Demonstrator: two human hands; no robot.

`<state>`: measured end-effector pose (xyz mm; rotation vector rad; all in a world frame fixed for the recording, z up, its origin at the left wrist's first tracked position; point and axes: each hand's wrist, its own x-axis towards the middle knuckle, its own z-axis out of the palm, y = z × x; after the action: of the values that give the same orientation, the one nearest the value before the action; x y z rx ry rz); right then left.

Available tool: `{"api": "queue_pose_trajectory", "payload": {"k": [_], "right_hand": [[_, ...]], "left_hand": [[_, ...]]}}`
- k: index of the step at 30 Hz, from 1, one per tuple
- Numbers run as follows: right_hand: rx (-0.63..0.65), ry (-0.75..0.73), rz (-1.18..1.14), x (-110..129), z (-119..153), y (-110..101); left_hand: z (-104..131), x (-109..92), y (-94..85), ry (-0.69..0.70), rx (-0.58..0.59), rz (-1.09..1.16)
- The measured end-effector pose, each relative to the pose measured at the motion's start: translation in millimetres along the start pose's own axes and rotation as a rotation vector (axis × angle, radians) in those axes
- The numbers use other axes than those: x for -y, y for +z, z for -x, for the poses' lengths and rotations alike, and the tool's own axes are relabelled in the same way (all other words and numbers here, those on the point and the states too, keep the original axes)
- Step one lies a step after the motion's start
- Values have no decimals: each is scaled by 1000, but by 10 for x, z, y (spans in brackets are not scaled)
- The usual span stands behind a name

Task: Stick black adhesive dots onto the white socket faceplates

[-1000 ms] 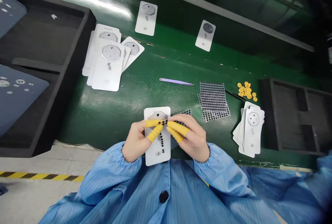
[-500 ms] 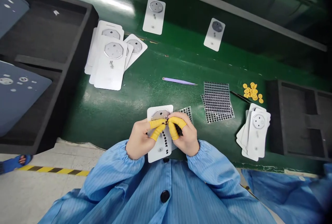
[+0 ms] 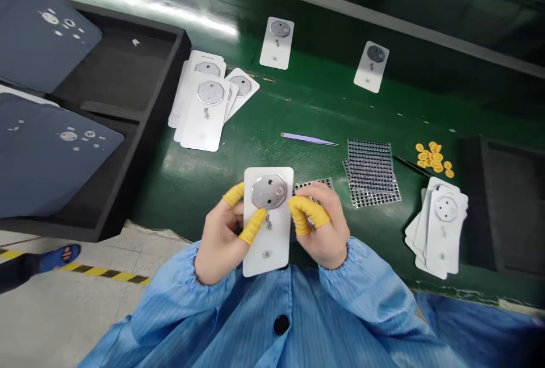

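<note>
A white rounded panel [image 3: 279,234] lies upright in front of me, with a grey octagonal area carrying two black dots. My left hand [image 3: 227,231] grips its left edge, thumb on the front and fingers at the side and behind; yellow finger cots cover thumb and index finger. My right hand [image 3: 319,223], in similar cots, is curled closed close to the panel's right edge. Something shiny shows between its fingers, but I cannot make out what. Beyond this hand lies a clear sheet of black dots [image 3: 326,182], partly hidden by it.
Stacked white panels [image 3: 204,124] lie left and more panels [image 3: 451,237] right. Two single panels [image 3: 276,53] [image 3: 370,75] lie farther back. Purple tweezers [image 3: 309,139], dotted sheets [image 3: 372,172], dark tweezers [image 3: 411,165] and yellow finger cots [image 3: 434,158] lie between black trays [image 3: 157,90] [image 3: 477,209].
My hands have drawn apart, the right one moving off the panel's face to its right edge. The dotted strip over the panel is gone from there; a second black dot now shows on the octagon.
</note>
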<state>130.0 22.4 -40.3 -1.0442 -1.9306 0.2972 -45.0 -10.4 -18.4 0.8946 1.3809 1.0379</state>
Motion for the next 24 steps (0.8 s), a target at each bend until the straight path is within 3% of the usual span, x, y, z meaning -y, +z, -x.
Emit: {"api": "queue_pose_trajectory", "payload": {"k": [3, 7, 17, 24], "right_hand": [[71, -98, -9, 122, -81, -13], [141, -188, 77, 158, -59, -80], [187, -161, 48, 157, -36, -142], [347, -93, -5, 111, 38, -116]], "left_hand": [[91, -56, 137, 87, 28, -46], [129, -67, 176, 163, 9, -85], [127, -57, 180, 285, 13, -262], [78, -44, 187, 254, -8, -281]]}}
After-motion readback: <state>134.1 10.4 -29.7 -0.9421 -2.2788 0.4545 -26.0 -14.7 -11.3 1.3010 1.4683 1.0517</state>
